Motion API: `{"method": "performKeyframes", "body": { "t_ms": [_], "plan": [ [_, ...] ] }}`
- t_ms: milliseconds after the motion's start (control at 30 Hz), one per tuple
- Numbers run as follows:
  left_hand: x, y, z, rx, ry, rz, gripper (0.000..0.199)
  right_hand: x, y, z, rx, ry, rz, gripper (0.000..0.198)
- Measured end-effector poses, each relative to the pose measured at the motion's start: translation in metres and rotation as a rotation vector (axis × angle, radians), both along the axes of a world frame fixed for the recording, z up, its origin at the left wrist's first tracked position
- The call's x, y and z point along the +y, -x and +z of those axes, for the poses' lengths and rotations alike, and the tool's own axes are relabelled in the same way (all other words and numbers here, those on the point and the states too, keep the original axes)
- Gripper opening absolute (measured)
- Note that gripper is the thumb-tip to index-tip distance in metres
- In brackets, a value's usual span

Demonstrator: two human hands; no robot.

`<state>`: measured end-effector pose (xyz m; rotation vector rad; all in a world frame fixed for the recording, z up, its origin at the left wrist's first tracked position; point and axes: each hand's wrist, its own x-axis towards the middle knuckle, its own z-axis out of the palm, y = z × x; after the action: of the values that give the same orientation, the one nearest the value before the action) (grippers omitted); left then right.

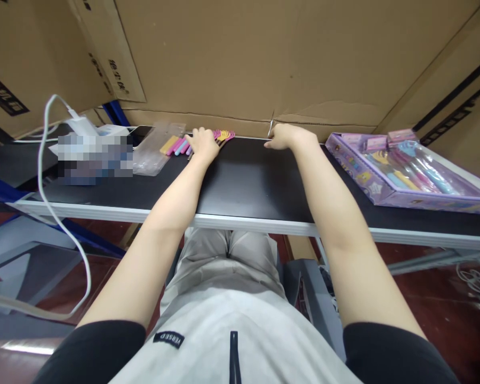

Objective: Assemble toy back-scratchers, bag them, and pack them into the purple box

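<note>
My left hand (203,143) lies across a row of back scratchers (177,146) on the black tabletop, its fingers bent and somewhat apart. Their pink, yellow, blue and purple handles show left of the hand. Pink and yellow claw-shaped heads emerge to its right, with thin metal rods partly visible. Near the back edge, my right hand (291,137) is closed, thumb and fingers drawn together; what they hold, if anything, is hidden. A thin pale strip (271,128) shows against the cardboard just above those fingers; I cannot tell whether it touches them.
A clear plastic bag (154,152) lies left of the scratchers. Further left stand a white charger with a cable (82,127) and a blurred-out object (94,160). At right, a purple display box (384,186) holds several bagged back scratchers. Cardboard walls (232,58) enclose the back and sides.
</note>
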<state>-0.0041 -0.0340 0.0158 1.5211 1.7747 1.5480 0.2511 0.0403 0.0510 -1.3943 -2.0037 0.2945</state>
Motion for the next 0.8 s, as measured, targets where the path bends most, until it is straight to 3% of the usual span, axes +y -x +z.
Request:
{"method": "performKeyframes", "body": {
  "t_ms": [67,167,267,367,533,800],
  "plan": [
    [0.002,0.013,0.002,0.113,0.094,0.105,0.018,-0.001,0.015,-0.001,-0.019,0.093,0.029,0.031],
    [0.004,0.031,0.001,0.252,0.201,0.236,0.024,-0.01,0.033,-0.011,-0.029,0.116,0.072,0.031],
    [0.005,0.039,-0.003,0.172,0.173,0.265,0.023,-0.028,0.044,-0.026,-0.015,0.073,0.12,0.025],
    [0.004,0.042,-0.006,0.17,0.197,0.273,0.018,-0.047,0.05,-0.034,-0.142,0.105,0.116,0.016],
    [0.004,0.042,-0.008,0.351,0.3,0.305,0.019,-0.068,0.056,-0.028,-0.248,0.057,0.184,0.013],
    [0.012,0.043,-0.004,0.534,0.586,0.283,0.056,-0.096,0.07,-0.009,-0.528,0.049,0.207,0.037]
  ]
}}
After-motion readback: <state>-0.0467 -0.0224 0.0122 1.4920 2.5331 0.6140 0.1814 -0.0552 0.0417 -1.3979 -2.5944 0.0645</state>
